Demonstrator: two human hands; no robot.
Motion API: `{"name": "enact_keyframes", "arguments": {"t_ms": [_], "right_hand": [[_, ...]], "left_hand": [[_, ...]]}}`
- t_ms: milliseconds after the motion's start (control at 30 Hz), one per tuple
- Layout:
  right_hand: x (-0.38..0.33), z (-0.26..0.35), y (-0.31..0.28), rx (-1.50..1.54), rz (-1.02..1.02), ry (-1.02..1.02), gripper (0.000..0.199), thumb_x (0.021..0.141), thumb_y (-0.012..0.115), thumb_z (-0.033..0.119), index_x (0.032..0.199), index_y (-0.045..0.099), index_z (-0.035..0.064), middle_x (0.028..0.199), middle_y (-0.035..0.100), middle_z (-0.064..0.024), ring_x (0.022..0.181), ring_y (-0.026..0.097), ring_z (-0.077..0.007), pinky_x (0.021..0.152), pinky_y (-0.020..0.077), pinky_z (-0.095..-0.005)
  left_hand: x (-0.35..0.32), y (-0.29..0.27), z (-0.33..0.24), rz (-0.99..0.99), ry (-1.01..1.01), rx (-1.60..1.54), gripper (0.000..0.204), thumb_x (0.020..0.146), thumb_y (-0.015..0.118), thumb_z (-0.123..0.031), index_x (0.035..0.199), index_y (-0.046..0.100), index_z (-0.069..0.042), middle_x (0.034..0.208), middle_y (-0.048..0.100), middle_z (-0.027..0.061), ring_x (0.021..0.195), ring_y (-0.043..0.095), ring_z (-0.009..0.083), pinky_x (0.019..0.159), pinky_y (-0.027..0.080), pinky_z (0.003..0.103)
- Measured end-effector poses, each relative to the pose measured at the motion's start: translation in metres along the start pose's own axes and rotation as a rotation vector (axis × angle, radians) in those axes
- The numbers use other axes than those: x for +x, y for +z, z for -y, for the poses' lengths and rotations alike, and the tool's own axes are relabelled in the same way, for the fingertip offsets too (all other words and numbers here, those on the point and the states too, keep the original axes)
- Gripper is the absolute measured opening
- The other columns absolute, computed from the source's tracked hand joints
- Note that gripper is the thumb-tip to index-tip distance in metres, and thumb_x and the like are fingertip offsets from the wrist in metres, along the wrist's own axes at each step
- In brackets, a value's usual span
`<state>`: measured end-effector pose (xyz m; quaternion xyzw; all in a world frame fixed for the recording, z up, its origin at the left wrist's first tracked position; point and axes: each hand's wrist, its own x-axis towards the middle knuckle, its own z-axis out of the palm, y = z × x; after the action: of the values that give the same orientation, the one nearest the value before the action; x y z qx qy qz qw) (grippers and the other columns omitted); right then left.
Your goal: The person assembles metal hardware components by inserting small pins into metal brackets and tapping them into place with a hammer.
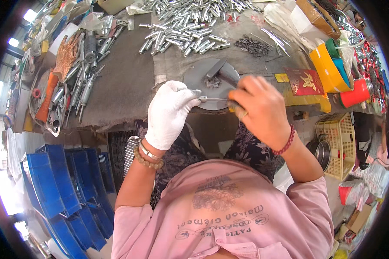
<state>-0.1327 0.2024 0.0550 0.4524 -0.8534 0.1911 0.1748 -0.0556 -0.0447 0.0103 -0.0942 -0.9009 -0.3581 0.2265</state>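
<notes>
My left hand [170,113], in a white glove, pinches a small silvery metal piece [203,99] between thumb and forefinger. From that piece a thin metal rod [217,99] runs sideways to my right hand [261,105]. The right hand is bare, slightly smeared by motion, with its fingers closed around the rod's other end; dark covering shows on its fingertips. Both hands are over the near edge of a grey round plate [193,81]. On the plate stand a dark metal block [216,67] and a little heap of grey bits [212,82].
Beyond the plate lie a heap of shiny metal tubes [190,36], small dark parts [253,45] and thin rods [275,41]. Tools and an orange-brown glove [66,56] crowd the left. A red booklet [304,82], yellow box [328,67] and red cup [355,93] stand right. Blue bins [52,181] are low left.
</notes>
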Motion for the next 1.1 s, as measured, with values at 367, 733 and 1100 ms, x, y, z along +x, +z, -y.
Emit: {"name": "enact_keyframes", "arguments": {"t_ms": [367, 733, 1100], "right_hand": [[-0.029, 0.029, 0.016, 1.004, 0.461, 0.663, 0.025, 0.092, 0.068, -0.001, 0.116, 0.061, 0.0009, 0.075, 0.064, -0.0095, 0.064, 0.062, -0.0211, 0.059, 0.0492, -0.0354], [-0.038, 0.06, 0.027, 1.418, 0.51, 0.879, 0.021, 0.101, 0.063, 0.001, 0.122, 0.059, 0.0007, 0.083, 0.066, -0.004, 0.073, 0.063, -0.0087, 0.059, 0.0513, -0.0239], [-0.035, 0.058, 0.036, 1.146, 0.3, 0.498, 0.047, 0.098, 0.066, -0.006, 0.144, 0.058, 0.001, 0.111, 0.072, -0.007, 0.089, 0.068, -0.0111, 0.077, 0.0529, -0.0245]], "left_hand": [[-0.031, 0.02, -0.02, -0.223, -0.243, -0.095, 0.044, 0.098, 0.069, 0.002, 0.142, 0.068, -0.003, 0.096, 0.07, 0.0042, 0.082, 0.062, 0.0128, 0.078, 0.053, 0.026], [-0.047, 0.023, -0.053, -0.189, -0.801, -0.789, 0.062, 0.108, 0.063, -0.015, 0.164, 0.04, -0.001, 0.103, 0.078, 0.0061, 0.064, 0.058, 0.0037, 0.055, 0.045, 0.017], [-0.103, -0.005, -0.025, -0.415, -0.805, -0.711, 0.067, 0.093, 0.074, -0.008, 0.155, 0.049, -0.002, 0.091, 0.071, 0.0044, 0.07, 0.058, 0.0073, 0.062, 0.046, 0.023]]}}
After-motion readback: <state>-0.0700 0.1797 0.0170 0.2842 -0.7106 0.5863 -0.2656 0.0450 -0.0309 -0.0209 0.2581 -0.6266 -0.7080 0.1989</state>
